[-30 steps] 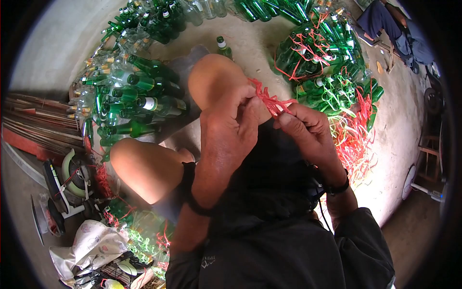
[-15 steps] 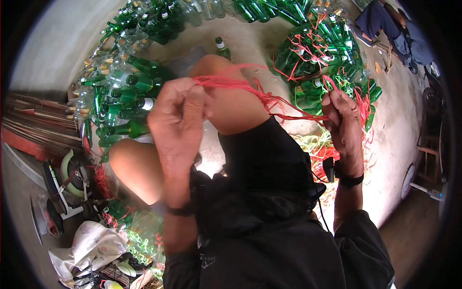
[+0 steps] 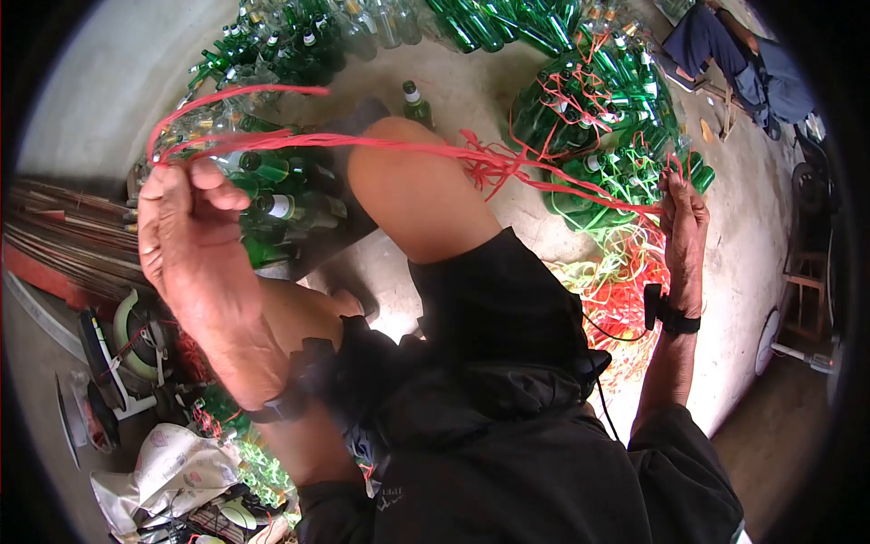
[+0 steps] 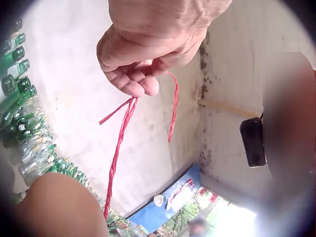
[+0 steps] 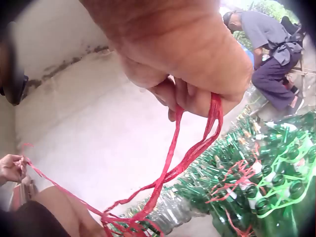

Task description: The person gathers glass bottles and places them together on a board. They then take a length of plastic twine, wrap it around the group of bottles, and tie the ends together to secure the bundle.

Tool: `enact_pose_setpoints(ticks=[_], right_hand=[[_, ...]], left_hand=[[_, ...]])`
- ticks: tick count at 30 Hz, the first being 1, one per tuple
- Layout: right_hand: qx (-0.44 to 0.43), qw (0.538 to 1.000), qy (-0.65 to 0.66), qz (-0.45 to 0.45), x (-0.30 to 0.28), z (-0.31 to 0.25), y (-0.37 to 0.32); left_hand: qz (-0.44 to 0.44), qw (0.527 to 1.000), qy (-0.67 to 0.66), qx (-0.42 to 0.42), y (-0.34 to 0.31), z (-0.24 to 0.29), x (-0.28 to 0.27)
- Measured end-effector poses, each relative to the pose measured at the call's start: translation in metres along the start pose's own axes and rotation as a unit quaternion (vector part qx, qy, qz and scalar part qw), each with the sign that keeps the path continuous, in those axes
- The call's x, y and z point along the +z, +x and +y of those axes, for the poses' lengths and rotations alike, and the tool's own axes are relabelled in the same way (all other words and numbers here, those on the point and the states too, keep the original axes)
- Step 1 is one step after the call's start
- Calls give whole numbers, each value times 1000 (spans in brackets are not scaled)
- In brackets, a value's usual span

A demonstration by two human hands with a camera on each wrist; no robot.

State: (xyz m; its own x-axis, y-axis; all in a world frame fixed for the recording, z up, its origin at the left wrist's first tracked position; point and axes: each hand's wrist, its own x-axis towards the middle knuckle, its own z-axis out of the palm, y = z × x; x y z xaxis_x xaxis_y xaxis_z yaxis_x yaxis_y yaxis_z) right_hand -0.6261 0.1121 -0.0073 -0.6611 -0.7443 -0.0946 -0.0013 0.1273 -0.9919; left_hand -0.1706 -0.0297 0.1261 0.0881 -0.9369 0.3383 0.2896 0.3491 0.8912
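A bundle of red plastic twine [image 3: 362,141] is stretched across the bent knee [image 3: 399,181], with a knotted, net-like tangle [image 3: 494,165] in its middle. At the far left, my left hand [image 3: 204,254] pinches one end between fingertips and thumb; loose tails hang from the fingers in the left wrist view. Out to the right, my right hand [image 3: 684,218] grips the other end. In the right wrist view, strands of twine [image 5: 163,180] loop out from under its curled fingers and run down to the knots. Both wrists wear dark bands.
Green bottles [image 3: 553,100], some bound in red twine, crowd the floor right of the knee. More bottles [image 3: 281,204] stand to the left. Loose red and green twine [image 3: 625,272] lies heaped at the right. Another person [image 5: 271,54] sits beyond the bottles.
Both hands have moved apart from close together over the knee, the left going left and the right going right. The bunched red twine has been drawn out into a long span.
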Motion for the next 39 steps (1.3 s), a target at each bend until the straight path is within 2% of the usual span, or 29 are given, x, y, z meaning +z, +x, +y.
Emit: enact_pose_setpoints(ticks=[3, 7, 8, 9, 10, 11, 13, 15, 16, 17, 19, 21, 22, 23, 24, 25, 27, 29, 30, 33, 34, 36, 37, 38, 39], right_hand=[[-5, 999, -45, 16, -26, 34, 11], [51, 996, -74, 8, -48, 67, 12], [14, 992, -128, 9, -61, 96, 20], [-23, 983, -182, 10, -59, 100, 20], [34, 980, -195, -4, -59, 96, 11], [35, 980, -195, -5, -64, 104, 13], [20, 957, -267, -111, -73, 131, 17], [-9, 921, -372, -115, -68, 151, 14], [-89, 898, -410, -132, -58, 145, 7], [-29, 873, -464, -149, -46, 140, 4], [-167, 826, -511, -170, -30, 136, -4], [-187, 825, -508, -163, 6, 110, -14], [-176, 856, -459, -163, 35, 81, -24], [-231, 876, -377, -191, 53, 72, -22], [-243, 884, -353, -190, 75, 56, -27], [-297, 879, -317, -196, 94, 39, -31], [-331, 887, -203, -249, 128, 3, -46], [-368, 876, -168, -263, 156, -22, -58], [-371, 875, -164, -263, 169, -29, -63], [-368, 883, -127, -264, 191, -41, -71], [-369, 871, -148, -287, 194, -44, -70], [-368, 859, -171, -312, 193, -48, -69], [-292, 881, -94, -360, 189, -50, -67], [-211, 891, -17, -403, 185, -50, -66], [-208, 891, -19, -403, 180, -50, -63]], left_hand=[[-3, 1000, -11, 8, 4, 11, -6], [-14, 999, -30, 3, 8, 20, -14], [-20, 999, -41, 7, 9, 21, -15], [-25, 998, -51, 11, 9, 22, -15], [-25, 998, -50, 10, 7, 24, -13], [-34, 998, -46, 3, 5, 24, -8], [-45, 998, -41, -3, 0, 23, 2], [-95, 992, -86, -5, -7, 19, 12], [-111, 989, -96, -10, -9, 18, 18], [-111, 989, -94, -9, -12, 17, 22], [-104, 990, -96, -19, -18, 13, 28], [-103, 990, -95, -24, -20, 11, 35], [-101, 989, -104, -15, -21, 10, 38], [-100, 989, -113, -8, -21, 10, 40], [-102, 989, -110, -9, -21, 10, 41], [-95, 989, -109, -14, -21, 10, 42], [-88, 990, -105, -14, -21, 10, 44], [-83, 989, -116, -28, -23, 12, 48], [-109, 986, -127, -26, -21, 9, 43], [-74, 987, -139, -37, -25, 12, 48], [-100, 984, -141, -33, -23, 11, 44], [-78, 985, -149, -43, -24, 20, 48], [-57, 985, -157, -53, -24, 25, 49], [-74, 979, -185, -48, -24, 29, 46], [-72, 978, -187, -51, -22, 33, 38]])
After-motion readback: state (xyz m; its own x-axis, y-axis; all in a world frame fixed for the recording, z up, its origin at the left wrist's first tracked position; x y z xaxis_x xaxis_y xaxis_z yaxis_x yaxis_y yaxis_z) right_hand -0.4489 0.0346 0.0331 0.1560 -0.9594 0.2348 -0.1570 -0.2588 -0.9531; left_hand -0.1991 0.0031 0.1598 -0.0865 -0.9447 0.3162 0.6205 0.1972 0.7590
